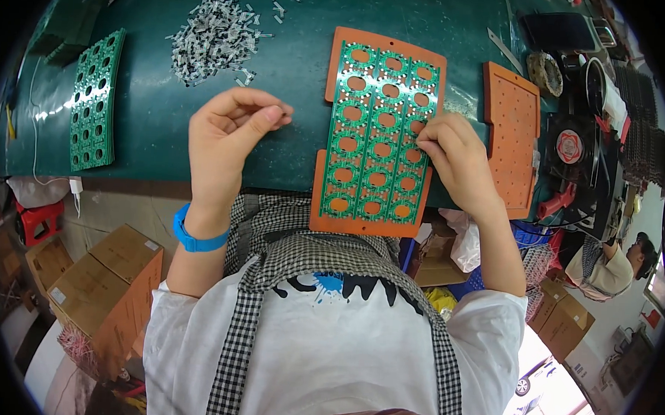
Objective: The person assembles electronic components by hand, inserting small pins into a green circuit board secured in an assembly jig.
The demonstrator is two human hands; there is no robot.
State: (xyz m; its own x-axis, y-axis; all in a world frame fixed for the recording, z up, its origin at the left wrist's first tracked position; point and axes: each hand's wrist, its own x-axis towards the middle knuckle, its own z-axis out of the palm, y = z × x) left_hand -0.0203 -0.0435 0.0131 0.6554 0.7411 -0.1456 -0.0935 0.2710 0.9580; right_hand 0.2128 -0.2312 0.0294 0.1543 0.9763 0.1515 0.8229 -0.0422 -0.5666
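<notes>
A green circuit board panel (364,135) with rows of round cut-outs lies on an orange fixture plate (388,41) in front of me. My right hand (457,150) rests at the panel's right edge, its thumb and forefinger pinched together; what they hold, if anything, is hidden. To the left of the panel, my left hand (236,129) hovers over the table with thumb and fingertips pressed together. Something tiny may sit between those fingertips, too small to name. Beyond that hand lies a heap of small clear-and-black parts with thin leads (215,39).
A stack of green panels (96,101) stands on the left of the green table (150,133). Another orange plate (512,134) lies at the right, near a black fan-like device (571,147) and a red-handled tool (557,202). Cardboard boxes (119,254) stand below left. Another person (612,268) sits far right.
</notes>
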